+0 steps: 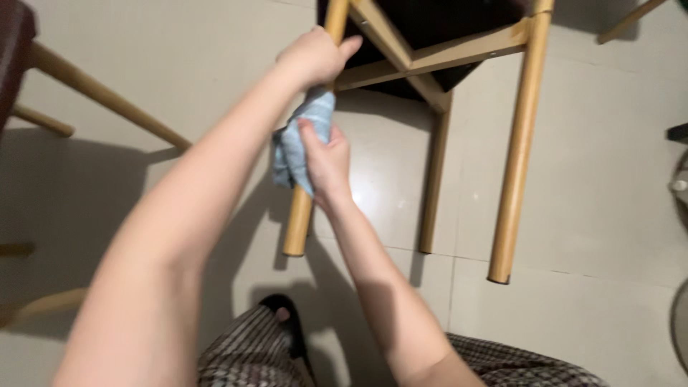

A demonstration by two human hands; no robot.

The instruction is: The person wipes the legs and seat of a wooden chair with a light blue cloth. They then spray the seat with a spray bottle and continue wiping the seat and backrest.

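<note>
Head view, looking down at a tiled floor point(616, 165).

Far left, 9 o'clock: a second chair point(79, 82), seen only in part. Dark seat edge at the top left corner, two pale wooden legs slanting out from it. More wood at the lower left edge, blurred; cannot tell what it belongs to.

Left hand point(315, 56), 12 o'clock: fingers wrapped tight around the leg point(301, 215) of a tipped chair point(444, 50), thumb pointing toward 2 o'clock. The grip sits high on the leg, near the frame.

Cloth point(301, 140), centre, just below the left hand: light blue, bunched, wrapped against the same leg. A fold hangs off at 8 o'clock.

Right hand point(326, 161), touching the cloth on its 3 o'clock side: fingers pressed together over the cloth, clamping it to the leg. Thumb hidden behind the cloth; cannot tell its position.

The leg runs from 12 o'clock down to its free end at about 6 o'clock of the hands, above the floor.

Right of centre, 1 to 3 o'clock: the chair's dark seat underside, wooden crossbars, and two further legs pointing toward 5 o'clock.

Bottom, 6 o'clock: checked trousers point(502, 365) and a dark slipper point(283, 319) on the floor.
</note>
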